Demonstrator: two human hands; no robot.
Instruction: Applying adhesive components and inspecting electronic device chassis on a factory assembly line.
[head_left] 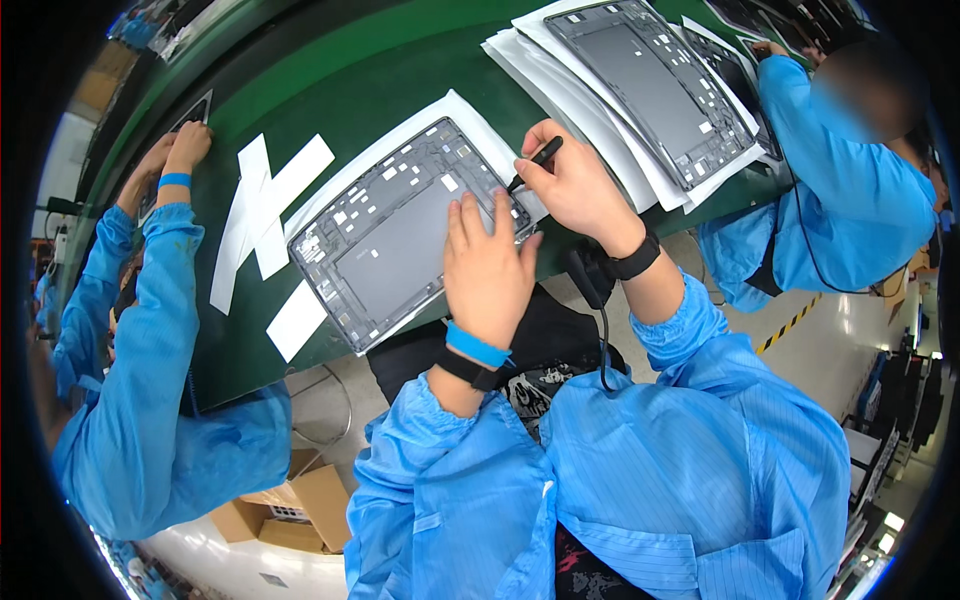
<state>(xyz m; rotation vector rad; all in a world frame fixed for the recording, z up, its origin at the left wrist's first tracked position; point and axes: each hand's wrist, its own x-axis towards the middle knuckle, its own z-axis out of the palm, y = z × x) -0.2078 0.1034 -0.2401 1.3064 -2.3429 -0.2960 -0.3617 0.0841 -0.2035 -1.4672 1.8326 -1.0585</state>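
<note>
A dark grey tablet housing (400,255) with small white patches lies tilted on white sheets in front of me, its inner side up. My left hand (487,265) rests on its near right part with the fingers stretched out flat. In my right hand (580,190) is a black pen-shaped tool (546,152), pinched between thumb and fingers. Its tip points down at the right edge of the housing, close to my left fingertips. Whether the tip touches the housing I cannot tell.
Stacked white sheets with another tablet housing (650,90) lie at the back right. White paper strips (290,185) cross on the green table (250,345) to the left. Co-workers in blue sleeves (150,330) work on both sides. An open cardboard box (315,500) stands on the floor.
</note>
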